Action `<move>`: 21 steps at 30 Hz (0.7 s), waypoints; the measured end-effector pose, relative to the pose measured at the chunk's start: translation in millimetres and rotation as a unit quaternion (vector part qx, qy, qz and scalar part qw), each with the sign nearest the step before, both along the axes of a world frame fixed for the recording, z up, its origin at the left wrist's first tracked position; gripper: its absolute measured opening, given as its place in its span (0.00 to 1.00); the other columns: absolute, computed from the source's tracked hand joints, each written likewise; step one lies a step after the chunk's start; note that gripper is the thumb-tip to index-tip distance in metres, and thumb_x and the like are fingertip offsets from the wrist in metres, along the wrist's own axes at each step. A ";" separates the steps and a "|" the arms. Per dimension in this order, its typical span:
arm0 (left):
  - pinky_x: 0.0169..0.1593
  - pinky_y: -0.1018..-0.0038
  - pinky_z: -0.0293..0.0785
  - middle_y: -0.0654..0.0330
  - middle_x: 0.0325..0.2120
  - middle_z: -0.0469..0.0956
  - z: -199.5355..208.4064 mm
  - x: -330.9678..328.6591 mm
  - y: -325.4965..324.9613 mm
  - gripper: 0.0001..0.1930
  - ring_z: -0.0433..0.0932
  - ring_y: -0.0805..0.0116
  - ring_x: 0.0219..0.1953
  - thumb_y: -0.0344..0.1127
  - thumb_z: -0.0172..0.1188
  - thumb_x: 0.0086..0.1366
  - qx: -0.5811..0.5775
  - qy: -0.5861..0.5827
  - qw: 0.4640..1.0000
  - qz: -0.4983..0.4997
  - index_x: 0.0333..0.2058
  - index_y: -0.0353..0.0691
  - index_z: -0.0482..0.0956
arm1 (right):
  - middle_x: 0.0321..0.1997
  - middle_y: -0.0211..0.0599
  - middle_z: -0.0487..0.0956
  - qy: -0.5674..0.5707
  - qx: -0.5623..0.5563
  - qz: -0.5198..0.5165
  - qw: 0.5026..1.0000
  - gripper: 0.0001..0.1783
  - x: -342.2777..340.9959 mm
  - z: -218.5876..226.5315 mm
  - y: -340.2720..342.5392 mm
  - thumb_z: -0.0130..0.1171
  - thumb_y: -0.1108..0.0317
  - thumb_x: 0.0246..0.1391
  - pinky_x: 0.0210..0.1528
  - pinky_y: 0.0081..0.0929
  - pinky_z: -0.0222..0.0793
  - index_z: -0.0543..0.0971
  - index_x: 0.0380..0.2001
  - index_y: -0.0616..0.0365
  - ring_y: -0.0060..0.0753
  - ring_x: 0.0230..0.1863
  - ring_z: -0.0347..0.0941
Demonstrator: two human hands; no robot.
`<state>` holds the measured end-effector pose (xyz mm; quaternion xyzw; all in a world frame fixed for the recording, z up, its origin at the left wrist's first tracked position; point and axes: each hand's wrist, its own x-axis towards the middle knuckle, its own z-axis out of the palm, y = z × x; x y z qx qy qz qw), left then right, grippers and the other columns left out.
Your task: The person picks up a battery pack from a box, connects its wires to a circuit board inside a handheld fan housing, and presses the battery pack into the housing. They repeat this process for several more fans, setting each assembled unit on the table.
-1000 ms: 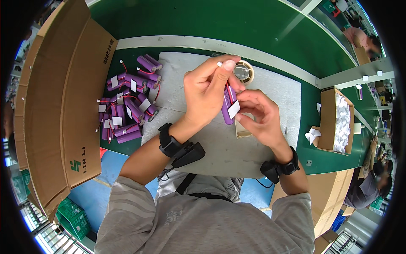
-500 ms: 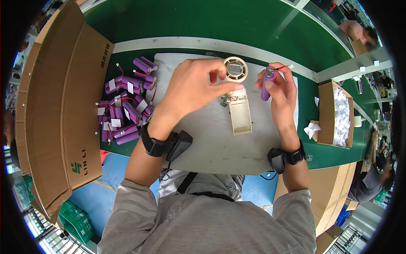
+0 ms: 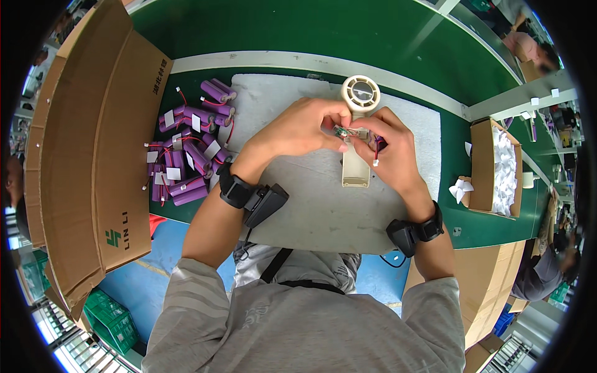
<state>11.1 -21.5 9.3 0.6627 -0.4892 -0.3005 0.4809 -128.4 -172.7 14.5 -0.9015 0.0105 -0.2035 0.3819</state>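
Observation:
A cream handheld fan housing lies on the grey mat, its round fan head at the far end and its hollow handle toward me. Over the handle, my left hand is closed around a small green circuit board with thin wires. My right hand is on the other side of the handle, fingers curled round a purple battery, mostly hidden in the grip. Its lead ends in a white plug hanging below the fingers. The right fingertips are close to the board's wires.
Several purple batteries with red leads and white tags are piled left of the mat. A tall cardboard box stands beyond them. At right, an open carton holds white paper pieces. A green crate sits lower left.
My left hand has left the fan head and gone to the circuit board, lifting it. The right hand has brought the battery left, over the handle. The fan housing has shifted slightly.

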 end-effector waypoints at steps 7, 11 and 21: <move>0.45 0.73 0.70 0.63 0.27 0.75 2.0 8.2 6.6 0.09 0.73 0.73 0.35 0.27 0.65 0.53 0.017 0.018 0.999 -0.037 0.30 0.36 0.73 | 0.31 0.33 0.74 -0.048 -0.059 0.002 0.997 0.12 5.0 -6.0 5.0 0.69 0.77 0.40 0.26 0.23 0.67 0.82 0.32 0.56 0.28 0.25 0.71; 0.47 0.72 0.71 0.62 0.28 0.76 2.8 6.5 5.2 0.09 0.74 0.72 0.35 0.27 0.64 0.54 0.031 0.007 0.999 -0.034 0.31 0.35 0.73 | 0.30 0.32 0.73 -0.048 -0.059 0.005 0.997 0.11 4.8 -3.7 3.9 0.68 0.77 0.40 0.26 0.22 0.67 0.82 0.32 0.56 0.28 0.24 0.70; 0.47 0.72 0.72 0.61 0.30 0.77 -6.5 3.9 3.2 0.09 0.74 0.71 0.35 0.27 0.63 0.56 0.008 0.007 1.000 -0.019 0.33 0.35 0.73 | 0.30 0.32 0.71 0.005 -0.012 0.035 0.999 0.08 2.0 -1.1 2.5 0.68 0.78 0.42 0.28 0.22 0.66 0.81 0.28 0.60 0.27 0.27 0.70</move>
